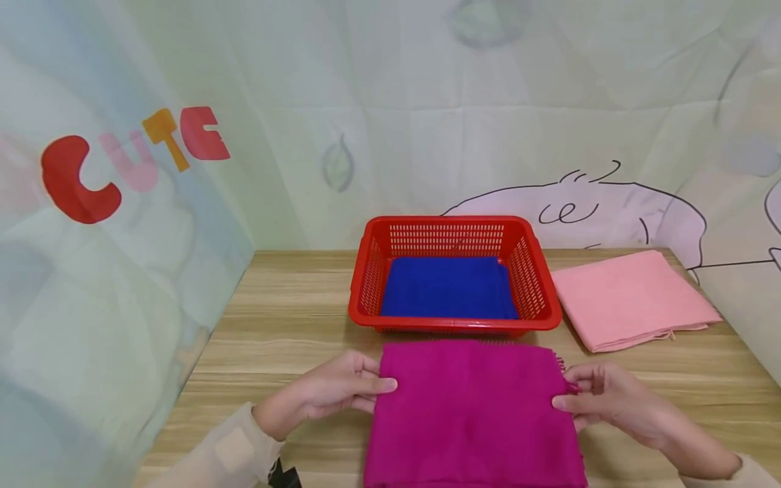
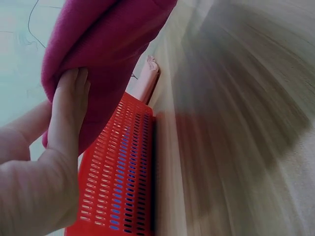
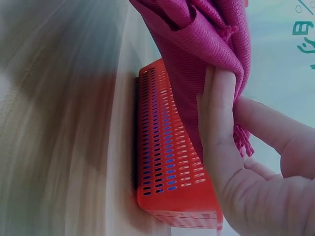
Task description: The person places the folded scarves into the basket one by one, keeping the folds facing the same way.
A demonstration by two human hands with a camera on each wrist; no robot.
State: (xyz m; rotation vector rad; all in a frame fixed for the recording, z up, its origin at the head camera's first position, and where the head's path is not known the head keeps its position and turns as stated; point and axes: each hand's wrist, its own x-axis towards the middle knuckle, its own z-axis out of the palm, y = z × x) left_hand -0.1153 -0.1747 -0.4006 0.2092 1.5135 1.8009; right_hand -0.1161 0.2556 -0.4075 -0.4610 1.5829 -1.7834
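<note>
A folded magenta scarf (image 1: 472, 413) with a fringed edge hangs between both hands, in front of the basket and off the table. At its left side my left hand (image 1: 342, 386) pinches it, thumb on top and fingers beneath. My right hand (image 1: 616, 403) pinches the opposite side near the fringe; the right wrist view shows its fingers (image 3: 219, 105) under the folded layers. Behind the scarf stands a red plastic basket (image 1: 454, 324) with slotted walls. Inside it lies a folded blue cloth (image 1: 448, 288).
A folded pink cloth (image 1: 634, 298) lies on the wooden table (image 1: 287, 298) to the right of the basket. A printed curtain (image 1: 415, 135) hangs behind and along the left side. Something small and black (image 1: 283, 474) shows by the left sleeve.
</note>
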